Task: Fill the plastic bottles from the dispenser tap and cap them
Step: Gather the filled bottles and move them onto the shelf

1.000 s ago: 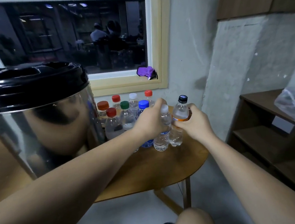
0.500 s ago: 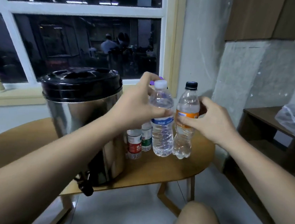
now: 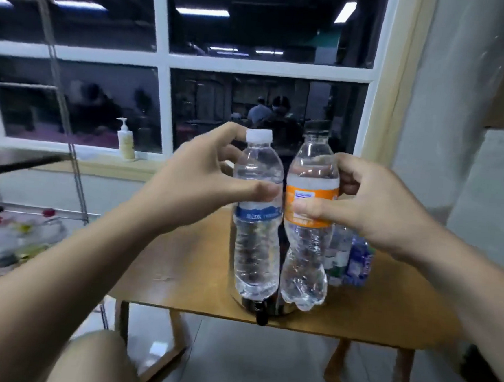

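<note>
My left hand point(image 3: 203, 181) grips a clear bottle with a blue label and white cap point(image 3: 256, 221), held upright in the air. Beside it, my right hand point(image 3: 363, 211) grips a clear bottle with an orange label and black cap point(image 3: 308, 225). The two bottles almost touch, side by side, in front of the steel dispenser, which they mostly hide. Only the dispenser's lower rim and its black tap point(image 3: 260, 312) show beneath them, at the front edge of the wooden table point(image 3: 196, 271). Whether the bottles hold water is hard to tell.
Several other capped bottles point(image 3: 351, 259) stand on the table to the right, behind my right hand. A wire rack point(image 3: 15, 226) with blurred bottles stands at the left. A pump bottle point(image 3: 125, 141) sits on the window sill. My knees are at the bottom edge.
Both hands have lifted their bottles off the table and brought them left, in front of the dispenser. The view has swung left, so the dispenser now sits behind the bottles.
</note>
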Available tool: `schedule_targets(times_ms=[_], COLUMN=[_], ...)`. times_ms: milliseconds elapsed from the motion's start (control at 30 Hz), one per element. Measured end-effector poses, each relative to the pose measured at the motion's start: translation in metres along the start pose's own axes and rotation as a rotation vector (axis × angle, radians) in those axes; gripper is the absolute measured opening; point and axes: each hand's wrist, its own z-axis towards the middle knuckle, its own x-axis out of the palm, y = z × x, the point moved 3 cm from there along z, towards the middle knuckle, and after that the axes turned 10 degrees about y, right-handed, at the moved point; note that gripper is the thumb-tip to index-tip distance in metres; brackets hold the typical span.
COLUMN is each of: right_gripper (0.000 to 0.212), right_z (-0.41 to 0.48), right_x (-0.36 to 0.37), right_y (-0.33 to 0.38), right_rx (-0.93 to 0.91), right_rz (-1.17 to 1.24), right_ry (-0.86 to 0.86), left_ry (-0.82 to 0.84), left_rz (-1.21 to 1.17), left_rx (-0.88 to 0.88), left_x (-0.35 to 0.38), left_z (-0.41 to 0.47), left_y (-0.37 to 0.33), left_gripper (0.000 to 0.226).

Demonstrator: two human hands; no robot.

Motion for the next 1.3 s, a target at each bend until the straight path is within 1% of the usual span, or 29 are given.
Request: schedule_targets(times_ms=[100,200,333,433,533,700,800,867,967,1067,1167,1233,1300], right_gripper=[0.064,0.064,0.065,0.058,0.065,0.060,0.063,0.065,0.057,0.062,0.066,0.064,0.069], right_z=[0.029,0.061,0.102,0.130,0.155,0.191,0.211,0.222,0.236,0.249,0.262,0.271,0.277], right_x=[0.044,0.100,0.181,0.243,0.305,0.403,0.460,0.495,0.535,0.572,0.607,0.628,0.647], right_y=[0.021,0.043,0.059,0.071,0.079,0.074,0.064,0.055,0.052,0.050,0.051,0.049,0.047], right_rx=[-0.045,-0.095,-0.131,-0.144,-0.145,-0.117,-0.069,-0.030,-0.043,-0.059,-0.054,-0.061,-0.062], right_rz=[0.030,0.069,0.117,0.139,0.136,0.217,0.279,0.332,0.293,0.296,0.291,0.281,0.286], right_ry=[0.066,0.125,0.224,0.306,0.359,0.449,0.486,0.484,0.519,0.562,0.587,0.575,0.562], left_ry=[-0.073,-0.152,-0.259,-0.355,-0.442,-0.547,-0.606,-0.683,-0.779,-0.865,-0.965,-1.031,-1.110], left_rz=[0.047,0.071,0.074,0.111,0.192,0.311,0.290,0.270,0.282,0.320,0.295,0.296,0.315], left_rx=[-0.078,-0.189,-0.325,-0.428,-0.521,-0.644,-0.709,-0.743,-0.833,-0.925,-1.014,-1.022,-1.028], left_x=[-0.041,-0.085,-0.131,-0.163,-0.188,-0.206,-0.210,-0.215,-0.227,-0.238,-0.247,-0.251,-0.255], left_z=[-0.036,-0.077,-0.125,-0.160,-0.192,-0.227,-0.241,-0.251,-0.260,-0.265,-0.270,-0.275,-0.279], left_y=[0.019,0.051,0.100,0.146,0.193,0.267,0.312,0.342,0.380,0.415,0.446,0.467,0.484], left_gripper=[0.054,0.057,0.056,0.058,0.059,0.066,0.060,0.061,0.066,0.059,0.050,0.048,0.048])
